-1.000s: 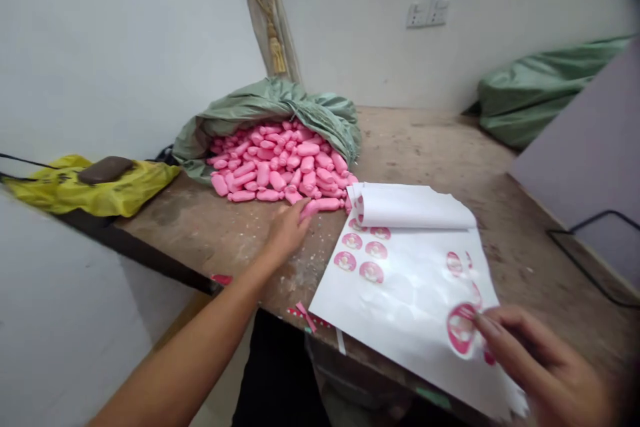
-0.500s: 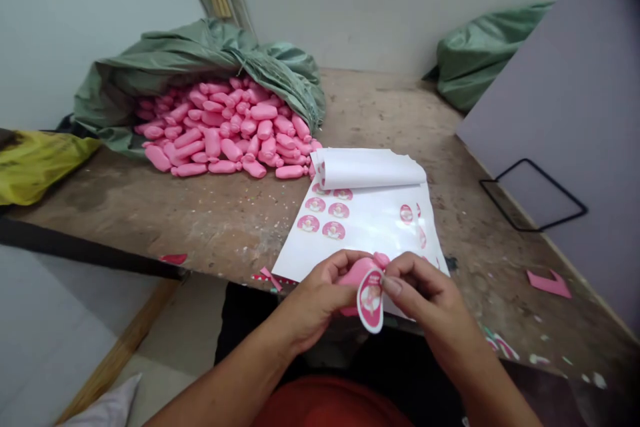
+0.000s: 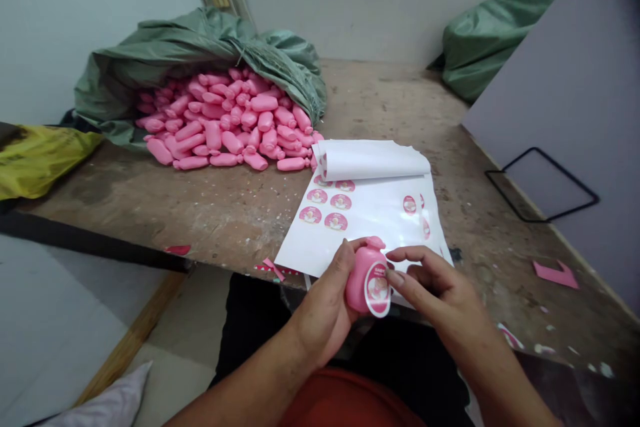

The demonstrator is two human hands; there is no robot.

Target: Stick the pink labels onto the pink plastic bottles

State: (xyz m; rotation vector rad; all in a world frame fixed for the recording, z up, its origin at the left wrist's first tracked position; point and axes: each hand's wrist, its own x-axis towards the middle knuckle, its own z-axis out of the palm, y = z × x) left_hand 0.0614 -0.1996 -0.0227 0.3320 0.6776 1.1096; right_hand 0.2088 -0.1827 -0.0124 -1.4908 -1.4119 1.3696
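Worn wooden table [image 3: 390, 100] fills the room's corner, with a green sack [image 3: 200, 47] spilling a heap of pink bottles [image 3: 230, 123] well beyond the left hand. Nearer, just past both hands, lies a sheet of stickers [image 3: 373, 220], its top curled back. At the table's near edge the left hand [image 3: 327, 303] is closed around one pink bottle [image 3: 361, 277], cap up, long axis roughly upright and tilted slightly. The right hand [image 3: 435, 287] sits just beside it, fingertips [image 3: 395, 277] pinching a round sticker [image 3: 379, 288] against the bottle's right-facing side. Both hands are equally close; the bottle sits between them.
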